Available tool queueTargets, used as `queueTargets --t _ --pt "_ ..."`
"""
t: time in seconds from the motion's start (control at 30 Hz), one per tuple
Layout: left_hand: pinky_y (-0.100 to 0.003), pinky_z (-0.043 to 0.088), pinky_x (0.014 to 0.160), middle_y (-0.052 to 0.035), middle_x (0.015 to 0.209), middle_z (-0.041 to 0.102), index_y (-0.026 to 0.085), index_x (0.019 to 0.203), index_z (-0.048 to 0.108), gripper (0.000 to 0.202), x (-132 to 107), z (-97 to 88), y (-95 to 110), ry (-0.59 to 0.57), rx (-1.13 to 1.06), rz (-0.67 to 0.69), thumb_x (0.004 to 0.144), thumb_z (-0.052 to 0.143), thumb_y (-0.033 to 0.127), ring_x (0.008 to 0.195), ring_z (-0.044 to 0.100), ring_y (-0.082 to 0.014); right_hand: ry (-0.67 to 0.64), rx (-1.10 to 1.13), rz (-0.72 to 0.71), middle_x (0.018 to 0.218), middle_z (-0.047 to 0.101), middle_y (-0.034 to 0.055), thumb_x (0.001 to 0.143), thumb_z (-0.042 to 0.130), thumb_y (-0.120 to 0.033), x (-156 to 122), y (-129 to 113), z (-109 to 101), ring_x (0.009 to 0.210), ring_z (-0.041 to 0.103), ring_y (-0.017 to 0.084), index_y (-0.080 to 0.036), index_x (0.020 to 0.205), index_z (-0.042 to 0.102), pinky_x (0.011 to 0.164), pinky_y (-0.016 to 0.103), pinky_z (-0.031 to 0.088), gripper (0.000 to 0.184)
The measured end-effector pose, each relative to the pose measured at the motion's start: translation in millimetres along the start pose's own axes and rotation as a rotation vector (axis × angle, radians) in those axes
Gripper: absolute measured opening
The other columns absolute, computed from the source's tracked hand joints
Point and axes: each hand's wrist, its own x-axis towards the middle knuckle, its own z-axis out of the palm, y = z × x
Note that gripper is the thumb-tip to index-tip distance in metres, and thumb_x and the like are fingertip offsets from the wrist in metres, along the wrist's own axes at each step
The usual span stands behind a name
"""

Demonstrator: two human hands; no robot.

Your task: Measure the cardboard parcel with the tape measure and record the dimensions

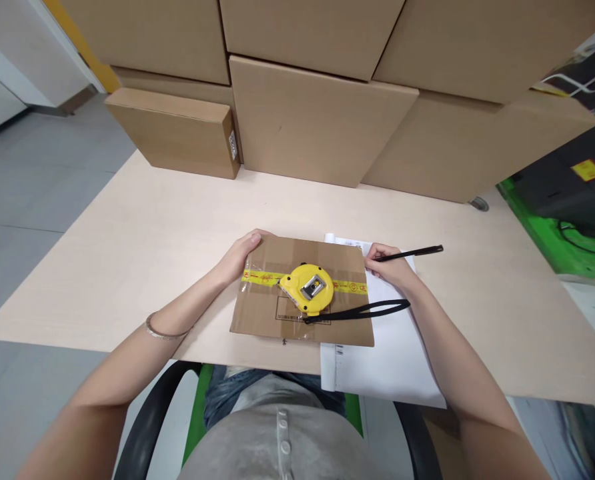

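Note:
At the far left corner of a small cardboard box, my left hand is closed, its thumb on the edge and its other fingers partly hidden behind. Yellow printed tape runs across the box. On top lies a yellow tape measure with a black wrist strap reaching past the box's right edge. My right hand is closed around a black pen, beside the box's far right corner. White paper sheets lie beneath that hand and partly under the box; their upper part is largely covered.
Large cardboard boxes are stacked along the back of the table. A smaller, flat carton stands at the back left. Dark equipment with cables sits on a green surface at the right. Chair armrests flank my body.

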Motion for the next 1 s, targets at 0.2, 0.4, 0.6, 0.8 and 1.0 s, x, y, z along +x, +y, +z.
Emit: queueTargets --t 0.2,0.4,0.6,0.8,1.0 --pt "-0.043 0.053 0.101 -0.0106 0.111 0.079 0.017 0.102 0.075 0.054 0.4 0.0 -2.4 0.005 -0.023 -0.002 0.092 0.057 0.068 0.108 0.07 -0.0312 0.003 -0.001 -0.007 0.049 0.056 -0.0029 0.069 0.081 -0.044 -0.8 -1.0 0.4 0.043 0.043 0.01 -0.025 0.059 0.052 0.045 0.025 0.031 0.036" --pt "-0.041 0.053 0.099 -0.0108 0.11 0.079 0.018 0.103 0.075 0.053 0.4 -1.2 -4.5 -0.002 -0.046 0.001 0.094 0.058 0.067 0.105 0.07 -0.0293 0.011 -0.002 -0.002 0.049 0.057 -0.0024 0.069 0.08 -0.04 -2.0 -1.4 0.8 0.043 0.042 0.009 -0.024 0.058 0.052 0.044 0.025 0.029 0.034" --pt "-0.043 0.054 0.101 -0.0111 0.111 0.079 0.018 0.102 0.075 0.053 0.0 -0.9 -1.6 -0.002 -0.017 0.004 0.093 0.058 0.068 0.108 0.07 -0.0305 0.006 0.001 0.004 0.049 0.057 -0.0023 0.068 0.079 -0.038 -0.9 -0.9 0.5 0.043 0.042 0.009 -0.024 0.058 0.052 0.044 0.025 0.03 0.033" --pt "-0.043 0.053 0.102 -0.0117 0.112 0.079 0.017 0.104 0.075 0.055 0.4 -0.8 -1.6 -0.006 0.005 0.017 0.093 0.057 0.068 0.111 0.07 -0.0314 -0.003 0.01 0.01 0.049 0.057 -0.0024 0.067 0.079 -0.039 0.2 -0.4 -0.3 0.043 0.041 0.009 -0.024 0.058 0.051 0.044 0.024 0.03 0.033" --pt "-0.042 0.053 0.1 -0.01 0.11 0.078 0.017 0.103 0.074 0.055 0.2 -0.9 -4.7 -0.005 -0.051 -0.01 0.093 0.057 0.068 0.105 0.07 -0.0296 -0.007 0.004 0.011 0.049 0.057 -0.002 0.068 0.078 -0.038 -0.6 -0.3 -0.4 0.043 0.042 0.009 -0.024 0.057 0.051 0.044 0.024 0.03 0.033"
